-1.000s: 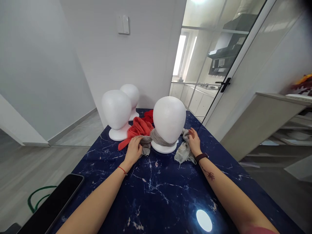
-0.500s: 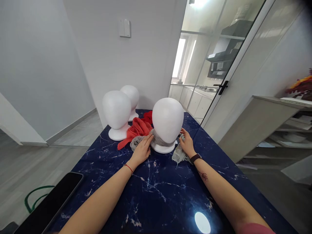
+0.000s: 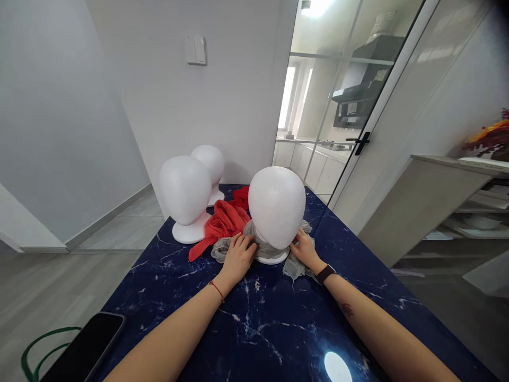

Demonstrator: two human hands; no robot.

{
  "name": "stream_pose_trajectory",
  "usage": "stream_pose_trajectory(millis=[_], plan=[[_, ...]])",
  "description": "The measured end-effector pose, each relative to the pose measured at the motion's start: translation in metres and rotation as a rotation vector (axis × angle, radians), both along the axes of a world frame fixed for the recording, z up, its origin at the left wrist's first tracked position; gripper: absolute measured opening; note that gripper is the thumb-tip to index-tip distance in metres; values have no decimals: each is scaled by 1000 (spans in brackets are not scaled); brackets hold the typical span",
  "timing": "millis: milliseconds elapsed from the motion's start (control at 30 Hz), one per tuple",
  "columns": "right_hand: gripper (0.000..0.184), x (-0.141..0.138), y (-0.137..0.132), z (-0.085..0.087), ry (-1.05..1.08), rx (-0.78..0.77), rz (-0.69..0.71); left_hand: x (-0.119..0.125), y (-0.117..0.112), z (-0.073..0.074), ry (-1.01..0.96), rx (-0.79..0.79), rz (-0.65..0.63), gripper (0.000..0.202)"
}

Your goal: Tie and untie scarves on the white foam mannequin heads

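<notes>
A white foam mannequin head (image 3: 277, 204) stands on the dark blue marbled table (image 3: 262, 329), with a grey scarf (image 3: 296, 262) wound round its neck and base. My left hand (image 3: 238, 257) rests on the scarf at the left of the neck, fingers bent onto the cloth. At the right of the base, my right hand (image 3: 304, 250) presses on the scarf with curled fingers. The loose scarf ends lie on the table at both sides.
Two more white foam heads (image 3: 186, 191) (image 3: 209, 162) stand at the back left, with a red cloth (image 3: 222, 225) bunched between them and the near head. A black phone (image 3: 85, 347) lies at the table's near left edge. A glass door (image 3: 358, 106) is behind, shelves at right.
Both hands have moved in from the scarf's loose ends to the neck of the near head. The view has shifted, so the head sits lower and closer.
</notes>
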State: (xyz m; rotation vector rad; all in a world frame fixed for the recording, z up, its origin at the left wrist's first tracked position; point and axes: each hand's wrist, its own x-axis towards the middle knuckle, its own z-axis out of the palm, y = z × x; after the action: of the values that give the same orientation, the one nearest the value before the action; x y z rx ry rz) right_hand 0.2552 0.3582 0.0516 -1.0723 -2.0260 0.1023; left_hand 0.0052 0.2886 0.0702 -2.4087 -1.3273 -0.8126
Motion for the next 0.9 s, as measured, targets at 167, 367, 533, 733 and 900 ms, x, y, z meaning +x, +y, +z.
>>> stream_pose_trajectory(millis=[167, 367, 533, 733, 900], plan=[[13, 0, -2, 0, -54, -8, -45, 0, 4, -5, 6, -39, -15, 22], [17, 7, 2, -2, -141, -58, -53, -5, -6, -3, -92, -104, 58, 12], [23, 14, 1, -1, -282, -63, -85, -8, -13, 3, 39, -30, -47, 2], [30, 8, -5, 0, -365, -79, -174, 12, -37, 5, 183, 62, -291, 19], [38, 7, -10, 3, -336, -105, -148, 35, -65, 13, 193, -42, -578, 21]])
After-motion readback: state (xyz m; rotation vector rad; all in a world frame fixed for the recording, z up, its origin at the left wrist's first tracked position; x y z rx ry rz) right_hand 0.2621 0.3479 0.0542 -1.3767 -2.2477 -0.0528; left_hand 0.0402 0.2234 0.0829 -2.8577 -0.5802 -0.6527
